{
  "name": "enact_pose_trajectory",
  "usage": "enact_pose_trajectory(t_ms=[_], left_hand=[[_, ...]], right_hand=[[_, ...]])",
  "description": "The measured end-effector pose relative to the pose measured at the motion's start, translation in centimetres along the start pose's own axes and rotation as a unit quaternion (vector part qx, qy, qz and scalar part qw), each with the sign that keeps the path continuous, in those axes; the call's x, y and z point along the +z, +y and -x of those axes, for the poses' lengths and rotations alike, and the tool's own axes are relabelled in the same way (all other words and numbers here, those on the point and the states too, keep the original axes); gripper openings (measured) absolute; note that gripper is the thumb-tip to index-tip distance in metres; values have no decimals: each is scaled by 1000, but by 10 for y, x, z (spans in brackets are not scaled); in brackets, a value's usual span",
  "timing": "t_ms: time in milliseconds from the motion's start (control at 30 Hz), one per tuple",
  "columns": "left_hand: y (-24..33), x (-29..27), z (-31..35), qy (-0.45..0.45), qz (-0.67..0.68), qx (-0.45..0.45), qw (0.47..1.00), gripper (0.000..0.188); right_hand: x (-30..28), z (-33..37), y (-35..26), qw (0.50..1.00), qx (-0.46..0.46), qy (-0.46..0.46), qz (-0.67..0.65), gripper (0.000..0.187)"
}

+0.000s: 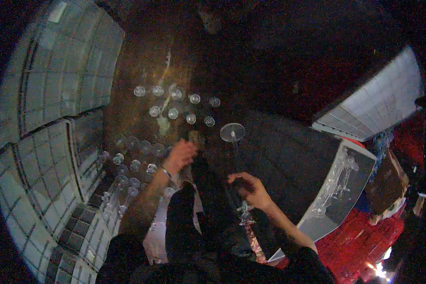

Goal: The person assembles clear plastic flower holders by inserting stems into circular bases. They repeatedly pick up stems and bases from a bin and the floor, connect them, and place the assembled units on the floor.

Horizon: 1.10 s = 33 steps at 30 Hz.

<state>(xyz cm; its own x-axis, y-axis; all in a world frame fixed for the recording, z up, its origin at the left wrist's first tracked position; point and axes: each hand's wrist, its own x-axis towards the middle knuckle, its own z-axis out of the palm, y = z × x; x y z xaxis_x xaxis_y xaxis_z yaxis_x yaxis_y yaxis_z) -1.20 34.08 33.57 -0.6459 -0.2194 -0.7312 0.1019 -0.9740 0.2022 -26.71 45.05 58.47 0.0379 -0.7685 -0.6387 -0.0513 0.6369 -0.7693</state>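
Observation:
A long clear stemmed stand with a round disc (pixel 233 132) at its far end stretches toward me in the middle of the view. My right hand (pixel 251 189) is curled round its thin stem. A clear knobbed piece (pixel 245 214) and a pink, speckled column (pixel 254 241) show just below that hand; whether they belong to the stand I cannot tell. To the left, my left hand (pixel 180 157), slightly blurred, reaches over the floor with its fingers stretched and nothing visible in it. Clear round-based pieces (pixel 173 113) stand in rows on the brown floor beyond it.
More clear pieces (pixel 135 164) crowd the floor left of my left forearm, near a pale tiled wall (pixel 47 156). Clear items lie on a grey-white panel (pixel 317 222) at right. A red cloth-like surface (pixel 359 246), a brown box (pixel 386 184) and a pale gridded panel (pixel 374 97) lie further right.

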Motion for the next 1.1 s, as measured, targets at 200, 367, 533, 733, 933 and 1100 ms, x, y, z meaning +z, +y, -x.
enact_pose_trajectory(t_ms=[200,367,533,733,933,1100], left_hand=[[13,172,123,-84,28,3,996,44],[26,203,150,39,21,111,993,33],[-23,215,180,94,-37,151,983,32],[-135,157,165,0,-11,30,999,42],[-232,220,258,117,-238,64,962,78],[-304,171,239,31,-46,-79,995,61]], right_hand=[[63,51,-45,974,-181,-48,131,47],[85,113,-67,978,-115,30,-174,60],[118,168,-44,977,-31,-35,-208,69],[151,202,28,999,-4,46,-15,67],[102,219,124,996,70,-32,-40,62],[76,229,115,952,57,-182,241,54]])
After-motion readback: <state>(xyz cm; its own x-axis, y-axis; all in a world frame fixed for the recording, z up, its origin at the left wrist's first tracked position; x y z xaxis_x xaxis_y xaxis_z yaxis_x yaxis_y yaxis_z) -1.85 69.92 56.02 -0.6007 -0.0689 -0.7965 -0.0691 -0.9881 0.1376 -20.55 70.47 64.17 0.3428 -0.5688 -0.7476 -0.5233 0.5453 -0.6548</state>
